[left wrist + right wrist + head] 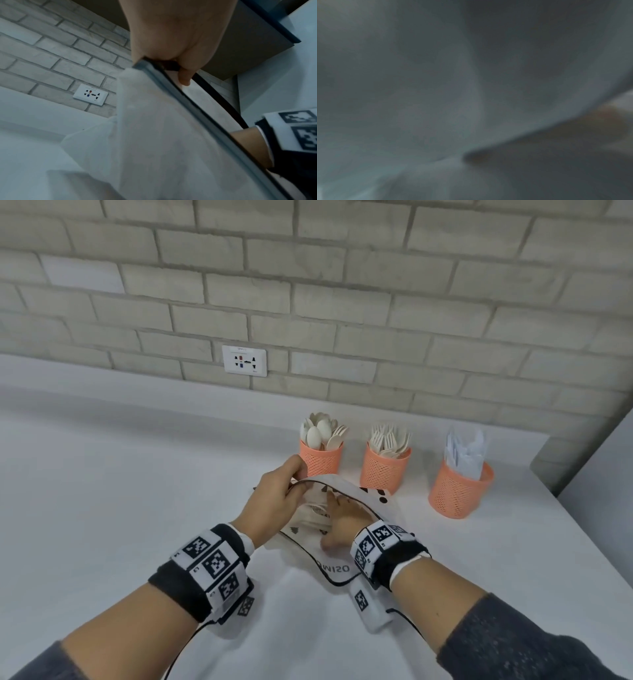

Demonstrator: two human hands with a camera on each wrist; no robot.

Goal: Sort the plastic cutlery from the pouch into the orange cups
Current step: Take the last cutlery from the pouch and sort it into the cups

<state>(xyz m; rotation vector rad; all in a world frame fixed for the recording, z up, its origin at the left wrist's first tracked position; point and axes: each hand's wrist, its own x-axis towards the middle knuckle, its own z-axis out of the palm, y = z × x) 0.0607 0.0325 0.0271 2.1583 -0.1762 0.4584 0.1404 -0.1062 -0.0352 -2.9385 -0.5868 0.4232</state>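
A white fabric pouch [329, 566] with a black rim and black print lies on the white counter in front of three orange mesh cups. My left hand [274, 498] pinches the pouch's upper rim [164, 79] and holds the mouth up. My right hand [337, 518] reaches inside the pouch among pale cutlery; its fingertips are hidden, so its grasp cannot be told. The left cup [320, 458] holds spoons, the middle cup [385, 467] forks, the right cup [459, 491] clear knives. The right wrist view shows only blurred dim fabric.
A brick wall with a white socket [244, 360] stands behind the counter [120, 491]. The counter's right edge runs past the right cup, with a wall corner [582, 446] beside it. Cables trail from both wristbands.
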